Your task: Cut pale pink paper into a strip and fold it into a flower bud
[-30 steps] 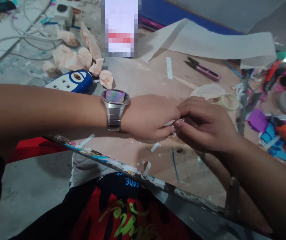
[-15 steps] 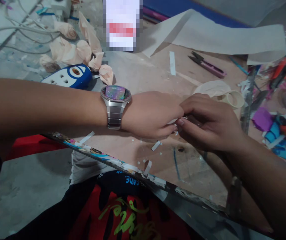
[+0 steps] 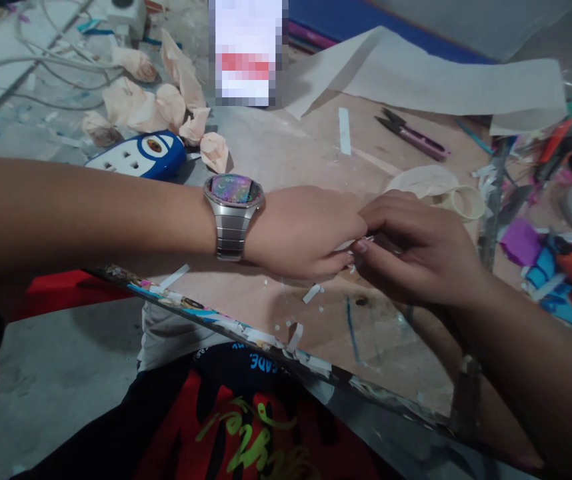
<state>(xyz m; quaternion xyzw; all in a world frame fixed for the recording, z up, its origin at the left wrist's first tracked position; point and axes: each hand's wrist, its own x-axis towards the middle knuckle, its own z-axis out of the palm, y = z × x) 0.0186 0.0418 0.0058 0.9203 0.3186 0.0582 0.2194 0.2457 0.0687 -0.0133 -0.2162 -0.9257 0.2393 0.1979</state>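
Observation:
Above the near part of the table, my left hand (image 3: 311,230) and my right hand (image 3: 421,247) meet at the fingertips. Both are closed, pinching a small white piece (image 3: 347,246) that looks like paper or tape; most of it is hidden by the fingers. A metal watch (image 3: 231,217) is on my left wrist. Just beyond my right hand lie a tape roll (image 3: 467,203) and a pale round sheet (image 3: 419,181). Short white strips (image 3: 312,293) lie on the tabletop below my left hand.
Purple-handled thread snips (image 3: 416,139) and a white strip (image 3: 345,131) lie farther back, before a long white sheet (image 3: 446,83). Peach crumpled paper pieces (image 3: 139,107) and a blue-and-white power strip (image 3: 141,155) are at left. Coloured scraps (image 3: 521,241) clutter the right. A phone (image 3: 246,53) stands behind.
The view has shifted very slightly. Both hands keep the same pinch on the small white piece, with hardly any movement.

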